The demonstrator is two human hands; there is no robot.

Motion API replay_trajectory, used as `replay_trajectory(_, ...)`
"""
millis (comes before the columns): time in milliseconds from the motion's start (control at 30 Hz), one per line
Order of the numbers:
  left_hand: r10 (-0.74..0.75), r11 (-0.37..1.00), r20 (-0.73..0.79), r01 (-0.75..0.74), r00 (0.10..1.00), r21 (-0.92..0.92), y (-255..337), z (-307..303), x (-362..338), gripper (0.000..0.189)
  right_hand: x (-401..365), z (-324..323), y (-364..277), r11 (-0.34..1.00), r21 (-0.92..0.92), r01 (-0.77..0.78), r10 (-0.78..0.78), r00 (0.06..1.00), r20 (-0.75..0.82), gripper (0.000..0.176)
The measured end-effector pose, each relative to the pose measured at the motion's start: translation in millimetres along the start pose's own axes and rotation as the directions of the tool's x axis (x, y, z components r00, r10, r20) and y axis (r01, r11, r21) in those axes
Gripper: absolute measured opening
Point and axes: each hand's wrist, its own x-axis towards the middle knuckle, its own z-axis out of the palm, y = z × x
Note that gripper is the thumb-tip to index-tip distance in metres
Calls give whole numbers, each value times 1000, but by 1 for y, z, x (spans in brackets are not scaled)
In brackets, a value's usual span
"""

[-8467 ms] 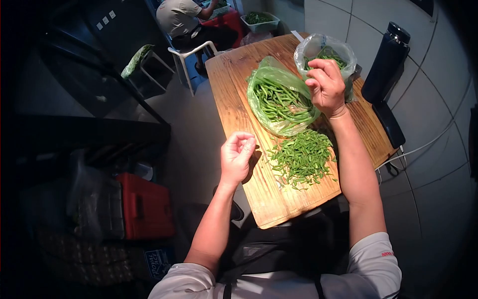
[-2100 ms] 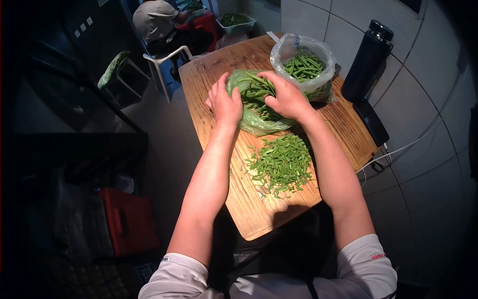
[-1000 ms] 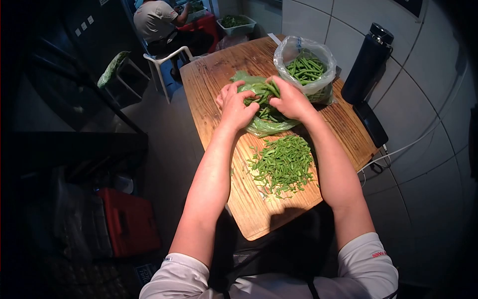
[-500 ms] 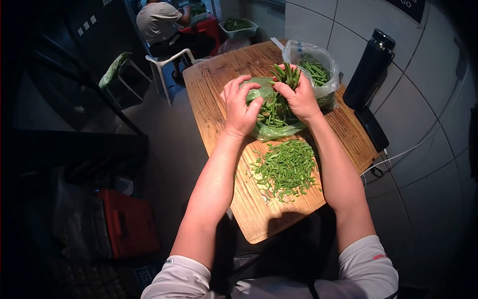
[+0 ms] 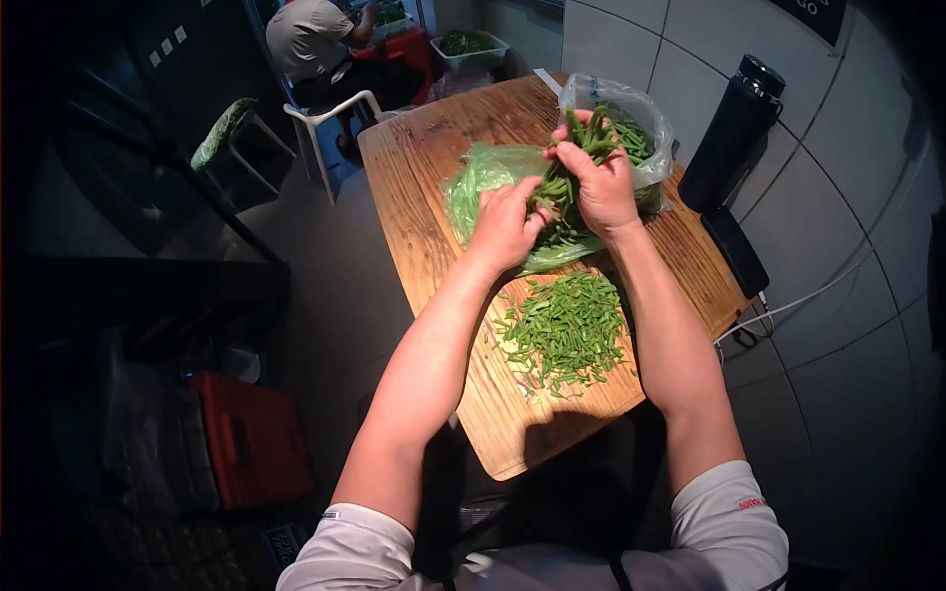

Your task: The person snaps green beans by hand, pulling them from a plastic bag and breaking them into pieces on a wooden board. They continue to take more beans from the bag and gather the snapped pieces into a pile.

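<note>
My right hand point(image 5: 605, 189) grips a bunch of green beans point(image 5: 591, 136) above the table, their ends sticking out past the fingers. Lower and to the left, my left hand point(image 5: 505, 229) reaches into an opened green plastic bag point(image 5: 478, 169), its fingers curled on beans there; the fingertips are partly hidden. More beans lie in that bag under both hands. Close to me on the wooden table point(image 5: 419, 187) is a loose heap of short green bean pieces point(image 5: 567, 330). Behind my right hand stands a clear plastic bag point(image 5: 658, 169) holding long green beans.
A dark thermos point(image 5: 731, 133) and a black device point(image 5: 736, 254) with a white cable stand along the table's right edge by the tiled wall. Further off, a person point(image 5: 313, 41) sits near a white stool point(image 5: 330, 123) and a basket of greens point(image 5: 470, 49). A red box point(image 5: 254, 441) is lower left.
My left hand has moved down and right, from raised with spread fingers to curled on beans in the green bag. My right hand still holds its bunch, shifted slightly up and right.
</note>
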Motion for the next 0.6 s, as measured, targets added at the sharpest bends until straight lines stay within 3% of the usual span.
replay_trajectory(67, -55, 998, 69, 54, 996, 21, -1, -1, -2, 29, 4, -4, -10, 999, 16, 52, -51, 998, -43, 39)
replay_trajectory(167, -188, 982, 116, 185, 975, 39, 6, -7, 1, 40, 6, -4, -22, 993, 77, 88, -81, 992, -92, 39)
replay_trajectory(267, -25, 996, -134, 13, 991, -91, 6, -3, -3, 55, 5, -2, -22, 992, 90, 86, -79, 994, -76, 40)
replay_trajectory(367, -6, 987, -184, -23, 983, -156, 11, -9, 0, 68, 2, 4, -16, 998, 23, 60, -59, 997, -47, 41)
replay_trajectory(400, -69, 990, -172, 46, 983, -132, 10, -9, 0, 65, 1, 6, -13, 998, 17, 58, -58, 998, -39, 40)
replay_trajectory(500, -273, 962, -180, 272, 945, -26, 8, -11, 2, 50, 2, 1, 4, 923, -327, 204, -176, 978, 112, 38)
replay_trajectory(533, -324, 946, -143, 321, 935, -46, 0, -15, 3, 45, 1, -2, 10, 957, -271, 104, -70, 989, 132, 37)
replay_trajectory(600, -366, 931, -127, 361, 922, -58, -7, -17, 3, 42, -1, -4, 17, 967, -249, 62, -34, 993, 112, 36)
